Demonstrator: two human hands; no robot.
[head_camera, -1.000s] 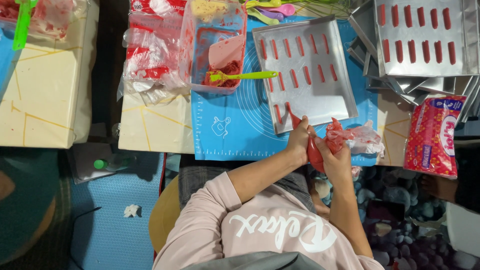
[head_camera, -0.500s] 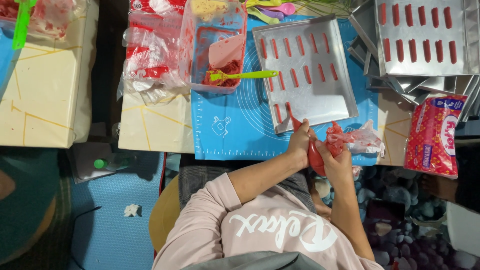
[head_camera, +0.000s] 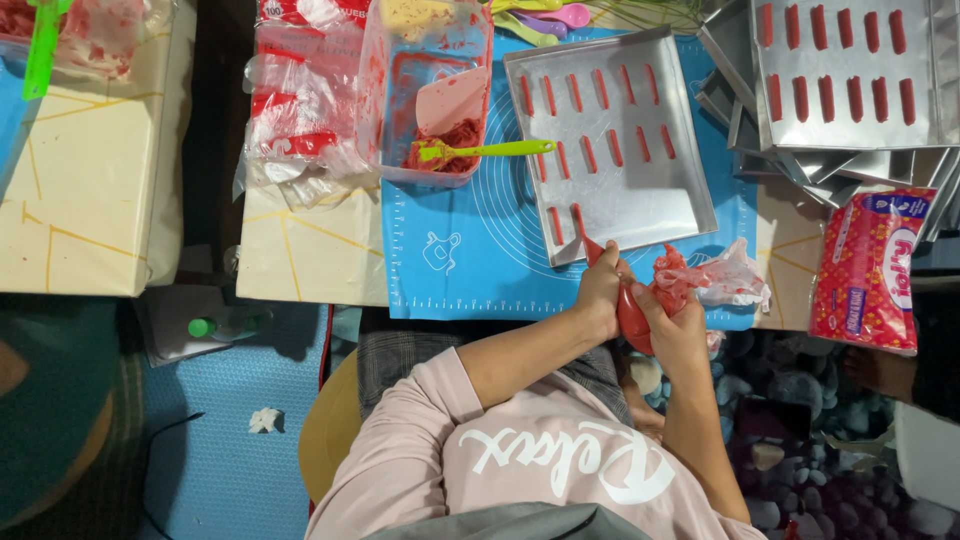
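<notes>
From the head view, your left hand and right hand both wrap tight around a red piping bag, and they hide most of it; only the nozzle end and the crumpled plastic tail show. The bag sits at the near edge of the blue silicone mat, its long axis slanting up and left, tip touching the near corner of the metal baking tray. That tray holds rows of short red piped strips. A second tray of red strips rests on a stack at upper right, cut off by the frame. The clear plastic tub carries red paste and a green-handled spatula. A red packet lies to your right, apart from your hands.
</notes>
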